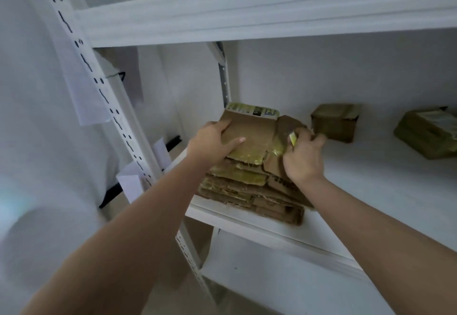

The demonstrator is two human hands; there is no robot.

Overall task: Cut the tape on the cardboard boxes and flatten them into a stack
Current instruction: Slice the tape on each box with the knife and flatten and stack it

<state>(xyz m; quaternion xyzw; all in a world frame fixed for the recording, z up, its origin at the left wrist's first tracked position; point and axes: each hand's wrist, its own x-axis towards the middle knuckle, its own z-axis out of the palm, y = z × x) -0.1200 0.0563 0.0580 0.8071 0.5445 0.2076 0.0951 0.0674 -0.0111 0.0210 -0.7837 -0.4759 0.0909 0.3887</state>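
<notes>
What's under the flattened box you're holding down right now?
Under the flattened box lies a stack of flattened cardboard on the white shelf. Only its front edges show; the rest is covered.

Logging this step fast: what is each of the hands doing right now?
Left hand: closed on the flattened cardboard box, atop the stack.
Right hand: closed around a small yellow cutter, at the box's right edge.

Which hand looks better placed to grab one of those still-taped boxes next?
Probably the right hand: it is nearest the taped box and already grips a yellow cutter. The left hand presses the flattened cardboard further left.
</notes>
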